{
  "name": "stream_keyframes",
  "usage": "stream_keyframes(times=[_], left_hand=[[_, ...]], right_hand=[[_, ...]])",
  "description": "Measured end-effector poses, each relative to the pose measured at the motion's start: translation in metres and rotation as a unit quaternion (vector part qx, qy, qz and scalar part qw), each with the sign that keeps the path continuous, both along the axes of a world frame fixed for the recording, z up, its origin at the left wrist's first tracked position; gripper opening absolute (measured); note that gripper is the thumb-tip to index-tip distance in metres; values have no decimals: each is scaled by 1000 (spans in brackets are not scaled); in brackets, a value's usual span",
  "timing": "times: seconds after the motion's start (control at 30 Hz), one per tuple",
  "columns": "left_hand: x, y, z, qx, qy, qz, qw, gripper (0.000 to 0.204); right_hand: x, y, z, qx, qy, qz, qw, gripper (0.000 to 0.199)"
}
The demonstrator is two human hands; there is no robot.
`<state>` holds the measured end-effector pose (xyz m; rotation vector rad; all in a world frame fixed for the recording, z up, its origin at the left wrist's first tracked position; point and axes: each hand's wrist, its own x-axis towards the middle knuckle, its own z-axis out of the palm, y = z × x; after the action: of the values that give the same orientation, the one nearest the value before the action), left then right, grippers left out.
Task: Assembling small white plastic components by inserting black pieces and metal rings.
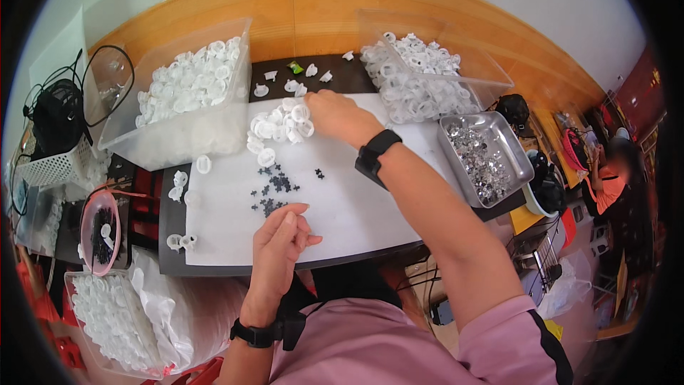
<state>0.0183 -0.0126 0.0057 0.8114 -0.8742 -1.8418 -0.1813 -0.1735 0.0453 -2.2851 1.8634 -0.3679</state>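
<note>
I've got the R hand (pixel 338 120) at the right side of a heap of white ring-shaped plastic parts (pixel 265 130), far-centre on the white sheet (pixel 356 221). Its fingertips are hidden against the heap, so I can't tell if they're pinching one. L hand (pixel 278 248) is over the near edge, fingers loosely curled w/ a gap, nothing visible in it, just short of the dark cross-shaped pcs (pixel 277 183). I'd guess those lie there b/c dark on white is easy to spot, & centre suits either hand. Sheet covers most of the dark desk (pixel 171 214). Far-left clear bin (pixel 244 64) & far-right clear bin (pixel 491 85) prob. keep bulk white parts within reach but off the middle. Steel tray (pixel 514 153), right, has walls that'd stop small shiny bits (pixel 479 157) scattering.
</note>
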Motion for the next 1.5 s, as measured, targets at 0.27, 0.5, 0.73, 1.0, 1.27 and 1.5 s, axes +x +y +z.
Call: stream_keyframes(times=[0.27, 0.5, 0.73, 1.0, 1.27, 1.5], left_hand=[[3, -4, 3, 16, -3, 2, 1000, 33], [0, -8, 8, 15, 52, -23, 998, 43], [3, -4, 6, 27, 13, 5, 1000, 40], [7, -5, -4, 2, 49, -17, 999, 35], [4, -3, -2, -7, 60, 3, 998, 37], [3, -2, -3, -12, 53, 15, 998, 35]], right_hand=[[-15, 47, 17, 49, -37, 53, 997, 17], [35, 99, 6, 176, -260, 147, 938, 18], [42, 111, 16, 249, -323, 150, 901, 14], [27, 112, 3, 250, -445, 101, 854, 14], [31, 121, 5, 226, -443, 59, 866, 22], [27, 128, 11, 279, -458, 48, 842, 15]])
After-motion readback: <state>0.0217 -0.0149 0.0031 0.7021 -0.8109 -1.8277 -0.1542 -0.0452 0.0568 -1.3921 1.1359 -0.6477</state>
